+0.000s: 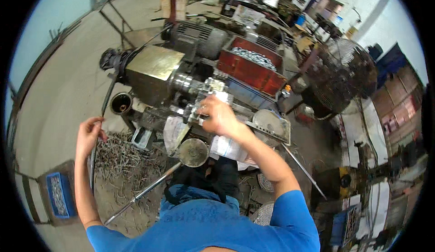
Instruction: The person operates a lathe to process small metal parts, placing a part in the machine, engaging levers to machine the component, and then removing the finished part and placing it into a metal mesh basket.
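Indoors, greasy machine (pixel 154 68), grey floor (pixel 72 84), metal scraps (pixel 118 158), pale wall (pixel 52 14)

a dark caged fan (pixel 339 77) stands at the right.

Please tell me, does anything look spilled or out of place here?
Yes. Many curly metal shavings lie loose on the floor, below and to the right of the left hand in the picture. They look like spilled waste, since they are scattered rather than gathered up.
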A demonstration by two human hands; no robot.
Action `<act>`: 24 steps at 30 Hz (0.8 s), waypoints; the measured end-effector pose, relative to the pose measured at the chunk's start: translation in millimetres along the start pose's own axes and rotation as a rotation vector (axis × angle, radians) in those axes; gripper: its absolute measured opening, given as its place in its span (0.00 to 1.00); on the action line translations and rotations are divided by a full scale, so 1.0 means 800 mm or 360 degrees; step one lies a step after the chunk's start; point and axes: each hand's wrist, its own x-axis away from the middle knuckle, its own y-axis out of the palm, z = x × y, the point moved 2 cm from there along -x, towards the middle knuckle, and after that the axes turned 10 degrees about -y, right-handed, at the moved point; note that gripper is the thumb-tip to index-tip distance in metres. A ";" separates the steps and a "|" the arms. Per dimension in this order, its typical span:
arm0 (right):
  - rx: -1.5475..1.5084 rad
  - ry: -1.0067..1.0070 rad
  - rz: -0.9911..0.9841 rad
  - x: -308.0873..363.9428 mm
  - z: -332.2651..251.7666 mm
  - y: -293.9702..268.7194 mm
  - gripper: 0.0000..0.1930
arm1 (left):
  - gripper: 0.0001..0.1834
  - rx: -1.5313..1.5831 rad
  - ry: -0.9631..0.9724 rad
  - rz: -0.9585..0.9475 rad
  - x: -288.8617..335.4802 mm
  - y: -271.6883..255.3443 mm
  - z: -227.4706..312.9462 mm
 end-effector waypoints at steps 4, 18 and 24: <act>0.0424 0.0149 -0.0267 -0.065 0.072 0.027 0.15 | 0.15 -0.0868 -0.0001 0.0501 0.023 -0.082 -0.081; 0.0712 0.0253 -0.0604 -0.105 0.125 0.090 0.14 | 0.11 -0.0666 -0.0573 0.0439 0.058 -0.019 -0.119; 0.0660 0.0343 -0.0610 -0.100 0.128 0.090 0.14 | 0.14 -0.1441 -0.0494 0.0650 0.047 -0.035 -0.139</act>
